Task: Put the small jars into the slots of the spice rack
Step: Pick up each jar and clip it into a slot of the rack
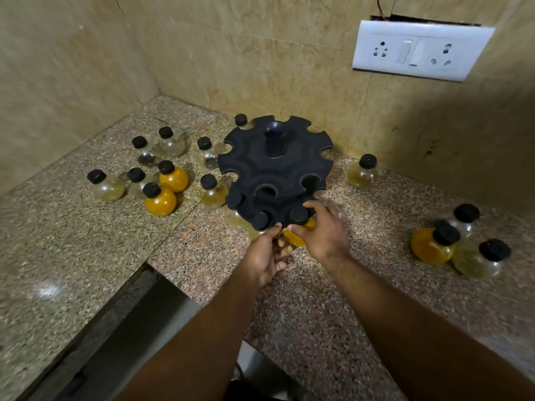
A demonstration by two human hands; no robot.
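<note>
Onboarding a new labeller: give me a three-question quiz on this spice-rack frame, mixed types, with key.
1. True or false: the upper tier of the black two-tier plastic spice rack already holds jars.
2. Multiple choice: the right hand is at (A) the white wall socket plate, (B) a black-capped round glass jar of orange powder at the rack's lower tier, (C) the three jars at far right.
3. Fill in: the left hand is at the rack's ____ edge, near or far.

Key: 1 false, its slots look empty; 2 B; 3 near.
</note>
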